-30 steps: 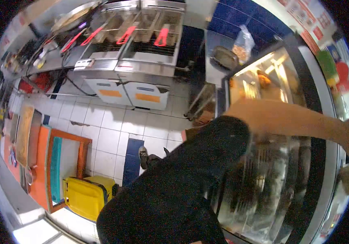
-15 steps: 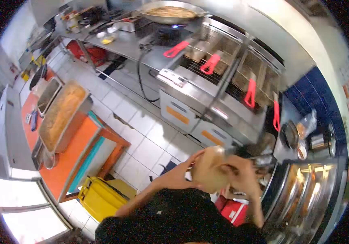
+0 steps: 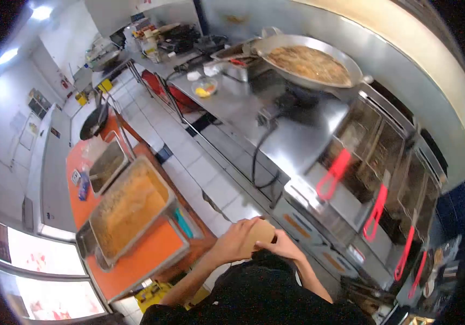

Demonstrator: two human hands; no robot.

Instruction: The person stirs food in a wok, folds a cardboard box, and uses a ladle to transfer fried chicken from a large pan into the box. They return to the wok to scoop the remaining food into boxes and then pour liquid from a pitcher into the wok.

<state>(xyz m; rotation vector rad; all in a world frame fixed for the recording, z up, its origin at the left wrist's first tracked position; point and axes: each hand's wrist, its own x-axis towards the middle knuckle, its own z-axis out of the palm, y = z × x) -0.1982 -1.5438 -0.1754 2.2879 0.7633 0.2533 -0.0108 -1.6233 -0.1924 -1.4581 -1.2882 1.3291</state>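
Note:
Close in front of my black clothing, both hands are on a tan, smooth item [image 3: 261,232] that looks like a folded paper or cardboard packet; its exact kind cannot be made out. My left hand [image 3: 238,242] wraps around its left side, fingers over the top. My right hand [image 3: 285,247] pinches the lower right edge, with the thumb on the near face. Part of the packet is hidden behind the fingers.
An orange table [image 3: 140,252] on the left carries a deep tray of orange-brown breading [image 3: 132,208]. Fryer baskets with red handles [image 3: 376,213] line the right. Beyond, a wide pan of bubbling oil [image 3: 311,66] stands by a steel counter [image 3: 292,127]. Tiled floor [image 3: 197,168] runs between.
My view has swung left, bringing the orange table and wide pan nearer the middle. Both hands keep hold of the tan packet, which now shows smaller, and they have come closer together.

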